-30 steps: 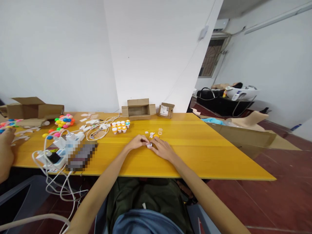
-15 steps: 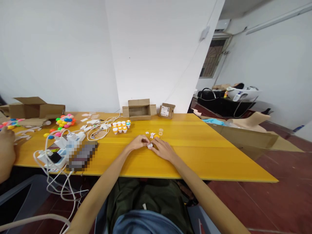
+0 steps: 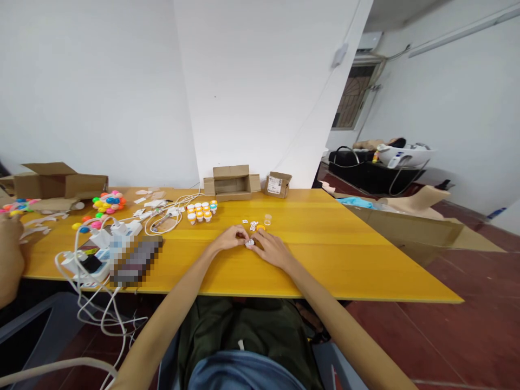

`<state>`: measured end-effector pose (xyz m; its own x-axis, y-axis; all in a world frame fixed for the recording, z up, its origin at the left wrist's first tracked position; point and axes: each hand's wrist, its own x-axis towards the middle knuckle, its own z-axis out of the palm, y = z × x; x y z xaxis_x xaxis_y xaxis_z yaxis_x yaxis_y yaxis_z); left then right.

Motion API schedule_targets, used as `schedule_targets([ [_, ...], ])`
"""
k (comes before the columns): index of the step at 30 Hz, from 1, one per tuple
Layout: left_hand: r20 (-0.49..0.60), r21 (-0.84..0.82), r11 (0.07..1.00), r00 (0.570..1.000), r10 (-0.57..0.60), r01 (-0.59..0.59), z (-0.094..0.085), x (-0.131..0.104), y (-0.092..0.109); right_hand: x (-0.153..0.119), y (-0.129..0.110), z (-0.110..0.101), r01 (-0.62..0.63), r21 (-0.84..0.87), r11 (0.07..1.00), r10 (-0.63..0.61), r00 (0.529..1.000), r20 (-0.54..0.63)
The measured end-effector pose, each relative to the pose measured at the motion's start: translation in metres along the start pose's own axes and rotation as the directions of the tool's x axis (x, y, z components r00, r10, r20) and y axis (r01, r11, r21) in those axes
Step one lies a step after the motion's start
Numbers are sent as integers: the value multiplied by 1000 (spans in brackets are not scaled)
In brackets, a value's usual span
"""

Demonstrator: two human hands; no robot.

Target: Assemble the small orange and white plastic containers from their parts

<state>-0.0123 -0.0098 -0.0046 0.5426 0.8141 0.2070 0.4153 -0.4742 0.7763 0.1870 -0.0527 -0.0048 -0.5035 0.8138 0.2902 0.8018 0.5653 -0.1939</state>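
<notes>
White is the small piece (image 3: 249,243) which lies low at the table (image 3: 333,260), between the fingertips of the two hands. The left hand (image 3: 233,237) has its thumb and fingers bent nearly closed, and seems to pinch this piece from its side. The right hand (image 3: 273,249) is half open with curved fingers, and its thumb side reaches to the same piece; whether it grips or only steadies, I cannot tell. Just beyond the fingertips are some printed white pieces (image 3: 254,225), and an orange part (image 3: 260,228) is partly hidden by the right fingers. A clear cup (image 3: 267,219) is a little farther, ahead of the right hand. Ahead and to the left of the left hand, small containers (image 3: 199,211) in white and orange, one with blue, are close together. Farther ahead of both hands is an open carton (image 3: 231,186). In my judgement, the step in hand is fine fingertip work on the one small piece. The next move from this pose calls for light pressure and steady wrists, because the fingers cover much of the piece and it could slip.
</notes>
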Motion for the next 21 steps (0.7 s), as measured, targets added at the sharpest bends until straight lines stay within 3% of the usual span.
schedule_targets([
  [10,-22,66,997,999,45,-43,2,0,-2,0,1,1,11,-1,1000,-11,1000,-9],
  [21,-17,-14,999,999,30,-30,1,-3,1,-1,7,5,12,77,997,-8,998,-58],
])
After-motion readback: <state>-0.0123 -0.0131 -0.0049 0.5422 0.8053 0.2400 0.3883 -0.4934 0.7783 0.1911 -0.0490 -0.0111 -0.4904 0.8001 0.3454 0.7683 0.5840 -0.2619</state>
